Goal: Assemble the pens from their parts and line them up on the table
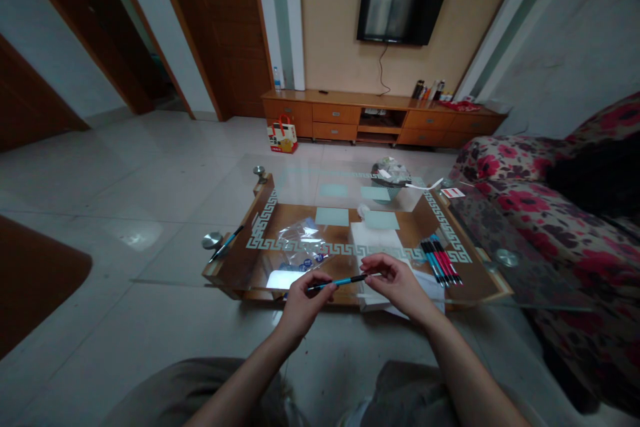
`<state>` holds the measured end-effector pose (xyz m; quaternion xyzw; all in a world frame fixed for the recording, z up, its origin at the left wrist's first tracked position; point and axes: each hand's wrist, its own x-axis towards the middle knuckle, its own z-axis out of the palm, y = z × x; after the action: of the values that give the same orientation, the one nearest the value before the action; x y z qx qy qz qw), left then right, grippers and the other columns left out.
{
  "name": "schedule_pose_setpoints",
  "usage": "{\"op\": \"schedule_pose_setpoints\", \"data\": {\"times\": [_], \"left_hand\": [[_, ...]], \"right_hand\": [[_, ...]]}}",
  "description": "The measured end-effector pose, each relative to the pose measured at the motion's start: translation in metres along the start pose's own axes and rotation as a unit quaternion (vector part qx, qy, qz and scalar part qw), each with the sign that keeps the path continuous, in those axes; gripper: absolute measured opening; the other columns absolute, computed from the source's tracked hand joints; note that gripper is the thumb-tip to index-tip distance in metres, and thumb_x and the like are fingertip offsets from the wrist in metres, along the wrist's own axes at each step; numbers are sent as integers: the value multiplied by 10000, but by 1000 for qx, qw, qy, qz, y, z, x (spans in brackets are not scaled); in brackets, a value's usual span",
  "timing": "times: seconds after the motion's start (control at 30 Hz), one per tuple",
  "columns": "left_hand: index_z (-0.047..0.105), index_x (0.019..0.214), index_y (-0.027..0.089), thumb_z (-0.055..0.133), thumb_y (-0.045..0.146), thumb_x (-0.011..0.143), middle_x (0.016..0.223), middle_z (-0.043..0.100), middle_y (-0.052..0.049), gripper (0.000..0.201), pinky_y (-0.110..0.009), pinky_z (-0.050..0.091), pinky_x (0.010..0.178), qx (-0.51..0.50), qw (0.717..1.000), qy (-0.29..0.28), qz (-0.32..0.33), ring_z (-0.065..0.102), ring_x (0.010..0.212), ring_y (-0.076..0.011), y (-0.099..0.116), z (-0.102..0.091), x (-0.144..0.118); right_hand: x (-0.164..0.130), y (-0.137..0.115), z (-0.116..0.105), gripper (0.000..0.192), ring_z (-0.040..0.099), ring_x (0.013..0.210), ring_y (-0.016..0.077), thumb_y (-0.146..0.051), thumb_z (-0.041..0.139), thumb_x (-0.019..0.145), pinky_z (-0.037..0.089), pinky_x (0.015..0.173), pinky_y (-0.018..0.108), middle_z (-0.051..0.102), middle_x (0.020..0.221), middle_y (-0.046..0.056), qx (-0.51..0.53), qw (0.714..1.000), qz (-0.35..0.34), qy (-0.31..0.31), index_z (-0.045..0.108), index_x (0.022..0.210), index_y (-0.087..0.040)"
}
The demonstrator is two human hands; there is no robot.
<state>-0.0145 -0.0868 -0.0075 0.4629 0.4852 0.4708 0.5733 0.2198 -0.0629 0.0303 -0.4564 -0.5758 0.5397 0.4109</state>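
A blue and black pen (344, 281) is held level between my two hands, above the near edge of the glass table (345, 180). My left hand (306, 303) pinches its left part with thumb and fingers. At the black right end, the fingertips of my right hand (395, 283) are closed on the pen. To the right of my right hand, several blue and red pens (440, 261) lie side by side. Another blue and black pen (226, 244) lies alone at the table's left edge.
A clear plastic bag (300, 243) lies beyond my left hand. A white box (377, 240) shows behind my right hand. Farther back stands a basket with a plastic liner (390, 172), near a red and white card (453, 193). A flowered sofa (540, 193) flanks the right side.
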Motion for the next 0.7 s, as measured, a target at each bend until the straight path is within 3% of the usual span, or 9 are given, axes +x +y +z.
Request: {"op": "schedule_pose_setpoints", "data": {"times": [0.2,0.7], "left_hand": [[635,918,150,747,374,777,771,672,-29,287,-253,528,651,-2,1000,2,1,634,667,-138,2,0,-1],[650,912,153,752,368,771,744,683,-31,276,-238,505,636,25,1000,-8,-1,644,658,-143,5,1,-2]], "right_hand": [[-1,-8,0,373,560,819,132,-131,597,710,471,716,250,612,991,34,-25,998,-39,40,631,1075,-200],[-2,-5,1,446,556,800,114,-106,599,697,455,732,243,605,1024,39,8,1000,-18,-2,603,1131,-209]]}}
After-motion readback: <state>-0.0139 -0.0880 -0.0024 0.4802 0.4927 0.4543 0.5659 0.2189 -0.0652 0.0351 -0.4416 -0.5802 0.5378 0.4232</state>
